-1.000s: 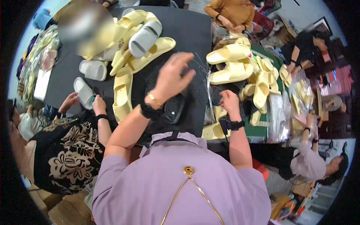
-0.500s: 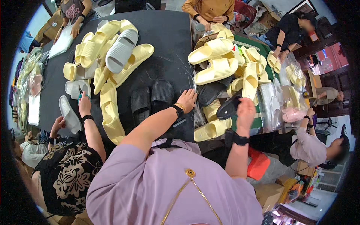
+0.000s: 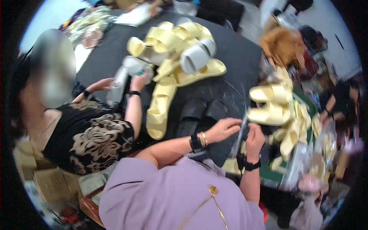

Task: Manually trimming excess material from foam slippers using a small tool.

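My left hand (image 3: 226, 129) reaches over the black table with its fingers stretched out, holding nothing that I can see. Just beyond it lies a pair of black slippers (image 3: 193, 112), blurred. My right hand (image 3: 255, 140) is raised close to the left fingertips, its fingers curled together; whatever may be in them is too smeared to make out. Past both hands, a pale yellow slipper (image 3: 270, 116) lies on the right-hand pile. A strip of clear plastic (image 3: 240, 134) runs along the table edge between the hands.
A heap of yellow slippers (image 3: 163, 111) with a grey slipper (image 3: 193, 59) lies on the black table (image 3: 237, 50). At my left, a co-worker (image 3: 92, 134) handles a whitish slipper (image 3: 118, 86) and a small green-handled tool. More people stand across the table and at the right.
The view has turned left, so the table contents appear farther right. My right hand has come away from the black slipper on the right pile, closer to my left hand.
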Demonstrator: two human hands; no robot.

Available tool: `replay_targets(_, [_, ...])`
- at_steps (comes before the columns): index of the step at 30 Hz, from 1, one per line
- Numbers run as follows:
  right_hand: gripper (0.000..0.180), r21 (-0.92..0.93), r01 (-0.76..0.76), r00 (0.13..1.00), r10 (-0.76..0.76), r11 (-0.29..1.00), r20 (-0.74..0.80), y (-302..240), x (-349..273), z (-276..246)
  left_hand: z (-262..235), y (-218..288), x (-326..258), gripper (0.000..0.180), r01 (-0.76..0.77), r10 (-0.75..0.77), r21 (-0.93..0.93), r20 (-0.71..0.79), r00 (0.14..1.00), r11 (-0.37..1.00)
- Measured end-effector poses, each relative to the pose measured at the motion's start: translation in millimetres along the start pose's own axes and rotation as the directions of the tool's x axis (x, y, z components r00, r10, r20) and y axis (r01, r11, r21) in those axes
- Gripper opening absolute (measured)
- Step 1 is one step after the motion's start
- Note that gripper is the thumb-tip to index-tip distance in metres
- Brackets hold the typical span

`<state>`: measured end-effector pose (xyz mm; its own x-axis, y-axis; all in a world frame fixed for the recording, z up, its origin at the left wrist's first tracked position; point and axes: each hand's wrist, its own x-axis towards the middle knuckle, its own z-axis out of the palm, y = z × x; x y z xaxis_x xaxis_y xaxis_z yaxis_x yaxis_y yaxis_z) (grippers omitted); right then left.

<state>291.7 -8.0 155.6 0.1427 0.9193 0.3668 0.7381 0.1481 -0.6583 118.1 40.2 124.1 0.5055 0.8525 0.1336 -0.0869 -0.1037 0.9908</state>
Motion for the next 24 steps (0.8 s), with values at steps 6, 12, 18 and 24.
replay_targets(6, [0.011,-0.029,0.363,0.902,-0.343,0.931,0.26,-45.4,-4.3,69.4,-48.0,25.7,-39.1,0.021,0.105,-0.182,-0.263,-0.289,0.94,0.959])
replay_targets(12, [0.018,-0.198,0.505,0.861,-0.475,0.84,0.181,-78.1,18.3,82.2,-96.7,41.3,-86.4,0.018,0.128,-0.224,-0.197,-0.605,0.764,0.972])
replay_targets(18, [0.011,0.033,0.506,0.803,-0.484,0.862,0.347,-60.1,-43.4,117.6,-105.6,0.6,-118.4,0.026,0.371,-0.308,0.003,-0.55,0.776,0.929])
replay_targets(24, [0.004,0.106,0.475,0.701,-0.448,0.874,0.555,-38.4,-95.6,125.3,-106.0,-45.1,-149.2,0.035,0.559,-0.424,0.527,-0.364,0.829,0.641])
